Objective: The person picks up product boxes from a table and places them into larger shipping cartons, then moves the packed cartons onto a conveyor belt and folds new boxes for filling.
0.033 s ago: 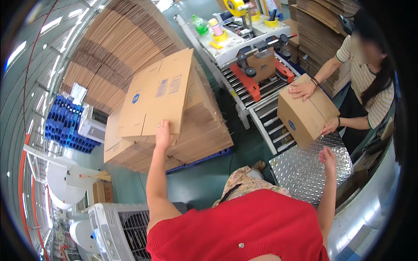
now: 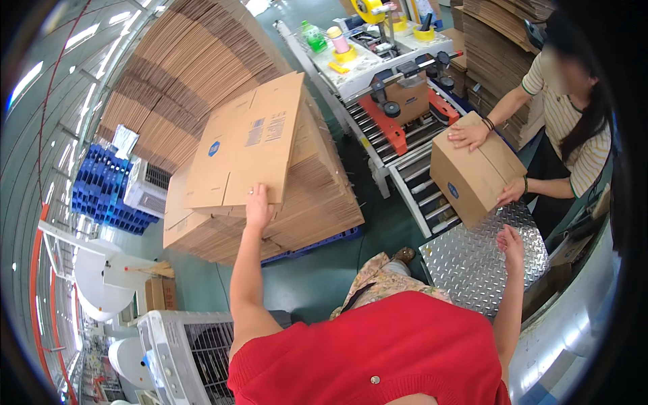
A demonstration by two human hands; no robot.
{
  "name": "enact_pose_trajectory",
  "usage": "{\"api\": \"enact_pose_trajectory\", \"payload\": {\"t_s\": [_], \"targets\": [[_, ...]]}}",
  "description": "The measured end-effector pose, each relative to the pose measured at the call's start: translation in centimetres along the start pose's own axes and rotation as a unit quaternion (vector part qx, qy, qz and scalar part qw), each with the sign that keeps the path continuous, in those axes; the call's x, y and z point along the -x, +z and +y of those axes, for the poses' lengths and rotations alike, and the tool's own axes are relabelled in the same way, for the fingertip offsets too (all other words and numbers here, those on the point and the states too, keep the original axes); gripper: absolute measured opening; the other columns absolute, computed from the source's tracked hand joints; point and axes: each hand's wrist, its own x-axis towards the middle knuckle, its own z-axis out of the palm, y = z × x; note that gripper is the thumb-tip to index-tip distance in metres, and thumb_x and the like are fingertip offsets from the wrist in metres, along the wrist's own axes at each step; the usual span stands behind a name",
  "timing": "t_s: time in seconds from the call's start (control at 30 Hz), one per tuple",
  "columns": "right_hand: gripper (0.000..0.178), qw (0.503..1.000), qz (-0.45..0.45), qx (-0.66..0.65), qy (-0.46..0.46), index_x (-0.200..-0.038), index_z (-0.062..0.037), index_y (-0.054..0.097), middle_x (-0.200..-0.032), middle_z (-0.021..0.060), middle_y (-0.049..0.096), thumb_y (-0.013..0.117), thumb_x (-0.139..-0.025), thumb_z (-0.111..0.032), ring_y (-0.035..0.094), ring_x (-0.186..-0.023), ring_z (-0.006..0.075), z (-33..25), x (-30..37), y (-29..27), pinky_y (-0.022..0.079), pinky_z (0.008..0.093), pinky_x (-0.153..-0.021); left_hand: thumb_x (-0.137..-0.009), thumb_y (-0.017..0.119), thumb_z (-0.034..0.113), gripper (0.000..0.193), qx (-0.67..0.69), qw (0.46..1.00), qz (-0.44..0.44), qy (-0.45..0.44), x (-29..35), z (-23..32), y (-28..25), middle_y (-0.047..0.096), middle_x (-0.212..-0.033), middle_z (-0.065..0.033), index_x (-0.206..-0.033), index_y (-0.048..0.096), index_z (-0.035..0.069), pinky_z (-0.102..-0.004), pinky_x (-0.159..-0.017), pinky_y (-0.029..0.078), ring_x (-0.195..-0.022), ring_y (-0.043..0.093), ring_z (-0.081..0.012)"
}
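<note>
My left hand [image 2: 259, 206] grips the near edge of a flattened cardboard box [image 2: 233, 152], with its fingers on top. The box is tan, with a blue mark and printed text, and lies tilted on a stack of flat cardboard [image 2: 317, 196]. Over a diamond-patterned metal plate [image 2: 466, 273] hangs my right hand [image 2: 511, 243], its fingers loosely bent and somewhat apart, with nothing visible in them. Just beyond it, a co-worker's two hands rest on a formed carton [image 2: 472, 172] at the end of the roller conveyor [image 2: 413, 194].
A carton [image 2: 410, 101] sits in the taping machine [image 2: 368, 71] between red side guides. Tape rolls and bottles stand on top of the machine. A tall cardboard stack [image 2: 182, 88] rises behind the box, near blue pallets [image 2: 111, 185]. An air cooler [image 2: 182, 351] stands at lower left.
The view has shifted very slightly. My left hand stays on the flattened box, and my right hand's fingers look slightly more spread.
</note>
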Motion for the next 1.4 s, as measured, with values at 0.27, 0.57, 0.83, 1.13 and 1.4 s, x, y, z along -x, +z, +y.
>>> {"api": "enact_pose_trajectory", "payload": {"t_s": [0.27,0.57,0.83,1.13,1.4], "targets": [[0.03,0.999,0.041,-0.019,-0.013,-0.115,-0.0105,0.06,-0.084,-0.0009,0.064,0.059,-0.092,-0.031,0.058,-0.071,0.0066,-2.1,1.1,-3.6,0.045,0.0201,-0.063,-0.067,0.078,0.021,0.093,-0.121,0.99,-0.067,-0.029,4.0,-1.1,-3.4,0.033,-0.144,-0.0103,-0.141,0.026,0.005,-0.0422,-0.106,0.032,-0.128,0.038,-0.0284],[0.027,0.926,-0.04,0.194,-0.32,-0.111,0.0015,0.057,-0.081,0.001,0.061,0.062,-0.088,-0.013,0.055,-0.069,0.0091,-12.7,3.8,5.2,0.045,0.0234,-0.063,-0.081,0.053,0.006,0.04,-0.187,0.977,0.074,0.07,-3.6,-1.9,-4.8,0.063,-0.109,-0.0114,-0.121,0.052,0.013,-0.0399,-0.068,0.053,-0.085,0.064,-0.0289],[0.083,0.578,0.035,0.44,-0.686,-0.134,0.0,0.039,-0.137,0.0152,0.042,0.077,-0.063,-0.017,0.038,-0.129,0.033,-27.2,21.5,22.8,0.033,0.0413,-0.105,-0.076,0.056,0.008,0.011,-0.142,0.911,0.117,0.369,-6.5,25.2,-24.4,0.06,-0.071,-0.0037,-0.085,0.052,0.011,-0.035,-0.053,0.049,-0.064,0.063,-0.0231],[0.029,0.647,0.191,0.414,-0.611,-0.076,-0.0044,0.055,-0.064,0.0106,0.055,0.077,-0.069,-0.022,0.055,-0.056,0.0285,-29.0,22.3,11.4,0.042,0.0358,-0.05,-0.076,0.069,0.022,0.025,-0.046,0.844,0.211,0.491,-12.1,31.5,-28.3,0.058,-0.077,-0.0082,-0.084,0.052,0.006,-0.0383,-0.067,0.043,-0.077,0.057,-0.0287],[0.03,0.702,0.284,0.496,-0.425,-0.071,-0.0016,0.05,-0.064,0.0156,0.052,0.077,-0.069,-0.015,0.052,-0.056,0.0323,-21.6,24.2,2.5,0.041,0.0376,-0.052,-0.081,0.064,0.04,0.034,0.17,0.794,0.081,0.579,-19.3,39.8,-13.9,0.06,-0.072,-0.006,-0.075,0.057,0.007,-0.0381,-0.071,0.04,-0.078,0.058,-0.0271]]}}
